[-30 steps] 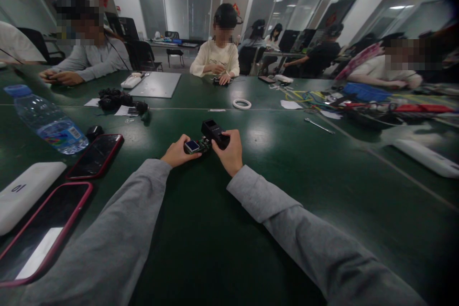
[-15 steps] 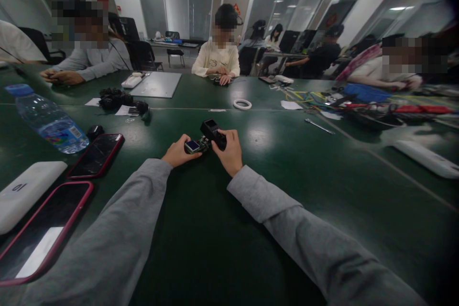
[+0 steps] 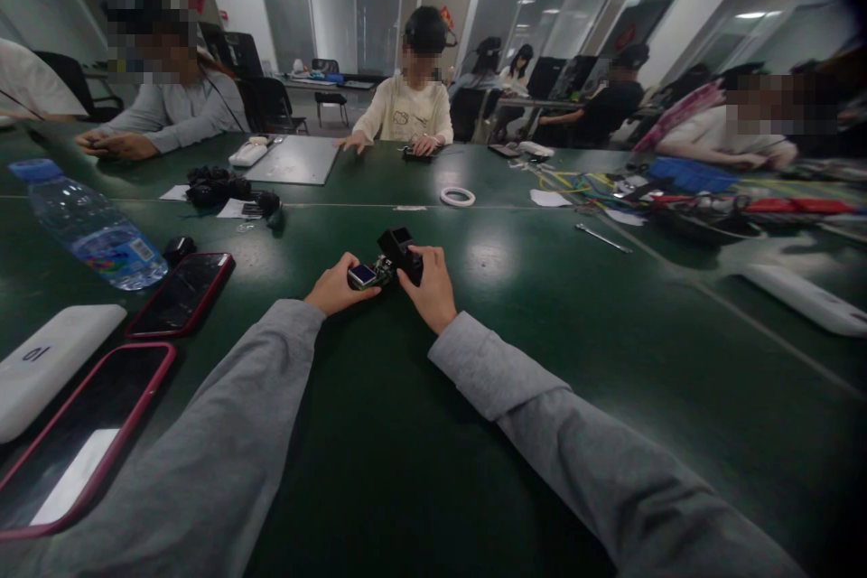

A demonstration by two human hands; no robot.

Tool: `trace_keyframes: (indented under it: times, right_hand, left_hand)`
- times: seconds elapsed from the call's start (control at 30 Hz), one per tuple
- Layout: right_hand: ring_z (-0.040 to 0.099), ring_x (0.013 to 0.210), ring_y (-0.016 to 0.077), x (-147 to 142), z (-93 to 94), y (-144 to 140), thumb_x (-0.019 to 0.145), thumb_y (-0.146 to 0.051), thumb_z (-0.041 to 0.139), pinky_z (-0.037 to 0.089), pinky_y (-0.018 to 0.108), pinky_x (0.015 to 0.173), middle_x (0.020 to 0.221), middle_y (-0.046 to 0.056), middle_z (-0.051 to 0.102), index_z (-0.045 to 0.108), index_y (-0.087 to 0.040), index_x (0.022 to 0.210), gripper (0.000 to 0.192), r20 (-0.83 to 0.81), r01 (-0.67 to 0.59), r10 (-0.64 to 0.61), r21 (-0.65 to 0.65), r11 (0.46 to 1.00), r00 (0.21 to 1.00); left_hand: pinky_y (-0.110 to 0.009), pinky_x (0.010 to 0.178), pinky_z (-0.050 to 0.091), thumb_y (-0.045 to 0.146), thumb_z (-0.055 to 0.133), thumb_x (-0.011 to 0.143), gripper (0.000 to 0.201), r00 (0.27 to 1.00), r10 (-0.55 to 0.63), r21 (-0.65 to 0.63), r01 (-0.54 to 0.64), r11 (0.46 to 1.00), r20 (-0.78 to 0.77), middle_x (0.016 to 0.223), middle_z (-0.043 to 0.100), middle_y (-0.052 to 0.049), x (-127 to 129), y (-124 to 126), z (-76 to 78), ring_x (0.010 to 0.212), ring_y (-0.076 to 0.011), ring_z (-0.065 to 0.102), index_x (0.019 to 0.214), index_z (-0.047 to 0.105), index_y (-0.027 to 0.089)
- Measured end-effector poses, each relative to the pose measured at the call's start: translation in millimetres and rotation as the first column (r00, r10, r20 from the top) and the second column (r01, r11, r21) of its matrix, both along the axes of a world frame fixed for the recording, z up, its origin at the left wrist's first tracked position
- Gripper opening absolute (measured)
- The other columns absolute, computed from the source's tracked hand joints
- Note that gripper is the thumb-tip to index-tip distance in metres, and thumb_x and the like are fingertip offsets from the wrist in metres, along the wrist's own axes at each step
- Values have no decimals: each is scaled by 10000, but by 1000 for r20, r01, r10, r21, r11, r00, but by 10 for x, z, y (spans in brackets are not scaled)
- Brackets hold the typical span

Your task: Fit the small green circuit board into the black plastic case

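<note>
Left hand (image 3: 333, 284) gripping a green circuit board (image 3: 385, 270) with a rectangular screen (image 3: 363, 275); right hand (image 3: 433, 291) gripping a black, box-shaped casing (image 3: 398, 243) just beside it, over a glossy dark-green desk (image 3: 406, 433).

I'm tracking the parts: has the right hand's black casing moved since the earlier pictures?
Yes: the black casing has shifted slightly left, toward the left hand, judged against the white tape roll.

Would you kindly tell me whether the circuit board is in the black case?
Out: the left hand holds the circuit board, its screen exposed; the right hand holds the black case.
</note>
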State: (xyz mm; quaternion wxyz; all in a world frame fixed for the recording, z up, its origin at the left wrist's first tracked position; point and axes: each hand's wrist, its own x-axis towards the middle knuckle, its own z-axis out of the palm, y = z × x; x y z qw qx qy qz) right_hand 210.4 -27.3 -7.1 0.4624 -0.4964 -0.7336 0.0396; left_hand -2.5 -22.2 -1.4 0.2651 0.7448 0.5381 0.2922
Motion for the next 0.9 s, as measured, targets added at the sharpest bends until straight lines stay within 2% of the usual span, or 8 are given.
trace_keyframes:
  times: [0.2,0.6,0.73,0.9]
  right_hand:
    - [526,1036,248,6,-3,17,790,-227,628,498,446,867,1110,94,473,493,-206,1168,403,-20,-14,13,-9,1000,1000]
    - [461,1099,259,-24,144,-113,846,-258,562,422,474,929,1134,97,463,561,-229,1106,262,-102,94,-78,168,981,992]
    - [456,1105,264,-22,176,-137,830,-253,570,411,486,937,1135,98,456,563,-232,1087,258,-139,123,-97,188,975,985]
    - [459,1103,262,-30,194,-169,806,-252,585,417,481,936,1121,90,451,561,-240,1069,264,-140,97,-71,192,977,988]
  left_hand:
    - [-279,613,387,606,683,617,557,1000,11,24,-10,1000,-6,787,561,6,3,16,-28,679,-152,536,880,377,222]
    - [-280,616,386,593,690,614,549,1000,3,-9,-3,1000,5,810,579,2,-1,5,-12,682,-155,543,899,397,228]
    - [-280,614,383,582,690,619,533,1000,-4,-13,5,1000,20,801,575,3,1,-4,-2,681,-155,539,887,397,227]
    - [-272,614,371,562,698,618,522,999,26,34,-27,999,43,785,543,11,11,2,-6,674,-141,507,861,387,220]
